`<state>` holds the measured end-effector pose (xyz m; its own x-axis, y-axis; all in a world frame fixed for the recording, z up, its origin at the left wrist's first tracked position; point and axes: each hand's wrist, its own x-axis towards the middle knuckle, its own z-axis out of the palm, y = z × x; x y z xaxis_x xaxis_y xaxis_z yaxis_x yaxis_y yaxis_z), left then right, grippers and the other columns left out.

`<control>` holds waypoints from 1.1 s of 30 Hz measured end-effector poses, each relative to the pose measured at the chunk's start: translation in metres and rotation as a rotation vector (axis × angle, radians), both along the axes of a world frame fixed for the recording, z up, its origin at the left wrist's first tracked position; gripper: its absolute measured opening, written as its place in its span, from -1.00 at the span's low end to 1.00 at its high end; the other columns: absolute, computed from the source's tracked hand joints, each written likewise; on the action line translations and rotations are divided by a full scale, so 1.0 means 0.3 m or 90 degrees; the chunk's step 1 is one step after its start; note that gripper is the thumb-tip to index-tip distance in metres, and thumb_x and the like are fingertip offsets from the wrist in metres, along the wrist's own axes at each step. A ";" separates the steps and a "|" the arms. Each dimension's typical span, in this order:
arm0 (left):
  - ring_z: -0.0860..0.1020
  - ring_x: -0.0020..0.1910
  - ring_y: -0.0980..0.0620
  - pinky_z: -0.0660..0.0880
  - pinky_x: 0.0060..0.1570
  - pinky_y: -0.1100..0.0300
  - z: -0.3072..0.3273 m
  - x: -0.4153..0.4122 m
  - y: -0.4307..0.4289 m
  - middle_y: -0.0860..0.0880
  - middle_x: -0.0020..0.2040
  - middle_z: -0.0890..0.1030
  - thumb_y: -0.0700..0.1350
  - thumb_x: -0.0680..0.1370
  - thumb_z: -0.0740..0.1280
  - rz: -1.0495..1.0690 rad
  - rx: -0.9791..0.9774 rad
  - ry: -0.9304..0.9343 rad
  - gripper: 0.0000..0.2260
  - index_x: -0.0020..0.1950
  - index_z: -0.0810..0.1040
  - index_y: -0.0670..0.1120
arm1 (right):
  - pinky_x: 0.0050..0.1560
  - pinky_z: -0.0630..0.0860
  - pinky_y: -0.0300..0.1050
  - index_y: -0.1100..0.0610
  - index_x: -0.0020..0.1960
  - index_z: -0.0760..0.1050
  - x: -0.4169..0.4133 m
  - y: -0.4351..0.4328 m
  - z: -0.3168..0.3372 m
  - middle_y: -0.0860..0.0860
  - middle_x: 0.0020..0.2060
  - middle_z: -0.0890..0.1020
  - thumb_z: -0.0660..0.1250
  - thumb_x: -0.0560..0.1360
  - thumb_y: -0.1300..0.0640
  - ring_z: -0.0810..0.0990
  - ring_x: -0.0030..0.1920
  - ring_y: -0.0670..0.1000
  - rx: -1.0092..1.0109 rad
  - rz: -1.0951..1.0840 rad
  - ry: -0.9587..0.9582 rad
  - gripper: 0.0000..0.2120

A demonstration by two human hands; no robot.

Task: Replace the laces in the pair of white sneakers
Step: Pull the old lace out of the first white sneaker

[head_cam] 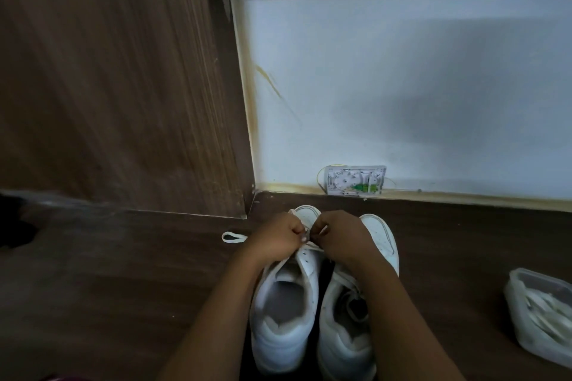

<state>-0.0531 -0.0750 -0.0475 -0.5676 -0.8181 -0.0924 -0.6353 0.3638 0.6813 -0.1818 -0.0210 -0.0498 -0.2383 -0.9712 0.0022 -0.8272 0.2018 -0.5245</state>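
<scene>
On the dark wood-grain floor (pixel 123 272), a flat white lace (pixel 233 237) loops out just left of the left hand (pixel 275 238), whose fingers curl tight, pinching the lace over the front eyelets of the left sneaker (pixel 284 312). The right hand (pixel 340 237), likewise curled, pinches the lace beside it. Smooth white leather, unlaced and gaping; the right sneaker (pixel 343 346) stands alongside, touching. Further right lies a translucent plastic container (pixel 516 312) of pale laces.
</scene>
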 end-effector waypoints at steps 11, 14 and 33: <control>0.60 -0.05 -0.06 0.42 -0.14 0.25 -0.026 0.001 -0.012 -0.15 -0.04 0.67 -0.38 0.47 0.25 0.024 -0.064 0.045 -0.77 -0.02 0.66 -0.20 | 0.05 0.44 -0.05 0.18 0.14 0.45 0.062 -0.018 -0.004 0.12 0.13 0.53 0.20 0.50 0.12 0.53 0.16 0.15 0.039 0.060 0.148 -0.75; 0.55 -0.18 -0.07 0.44 -0.16 0.15 -0.041 0.006 -0.016 -0.18 -0.18 0.63 -0.41 0.45 0.23 0.047 -0.005 0.137 -0.75 -0.21 0.59 -0.10 | 0.05 0.41 -0.04 0.14 0.14 0.38 0.065 -0.014 0.003 0.10 0.15 0.50 0.17 0.51 0.16 0.51 0.16 0.15 -0.017 0.031 0.109 -0.79; 0.31 -0.50 0.11 0.23 -0.47 0.29 -0.040 -0.021 0.000 -0.02 -0.45 0.44 -0.40 0.50 0.27 0.183 0.272 0.432 -0.74 -0.29 0.51 -0.10 | -0.24 0.31 -0.35 0.02 -0.23 0.54 0.020 0.004 0.051 -0.09 -0.25 0.57 0.33 0.41 0.27 0.51 -0.16 -0.09 -0.142 -0.053 -0.133 -0.84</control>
